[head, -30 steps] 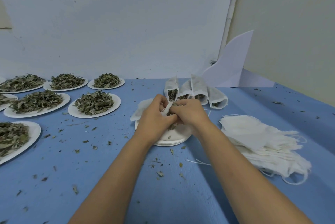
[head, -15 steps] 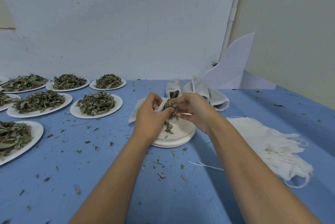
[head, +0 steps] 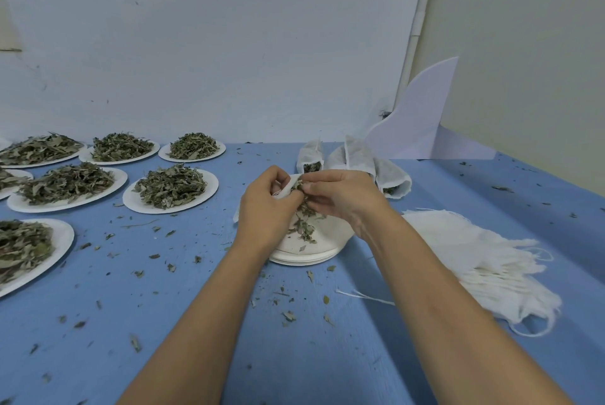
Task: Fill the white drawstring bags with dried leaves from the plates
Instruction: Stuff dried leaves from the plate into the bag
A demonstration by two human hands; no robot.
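The bag is thin, limp cloth and probably almost weightless, so it is best held by its mouth rim. The left hand pinches it there, just above the plate. The right hand pinches light, brittle leaves at that mouth, and some trail down onto the plate. Filled bags lie behind the plate, empty bags to its right and full plates to its left. No writing shows.

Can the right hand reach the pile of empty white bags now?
Probably yes: the right hand, though pinching leaves, has the pile of empty bags close on its right, nothing between.
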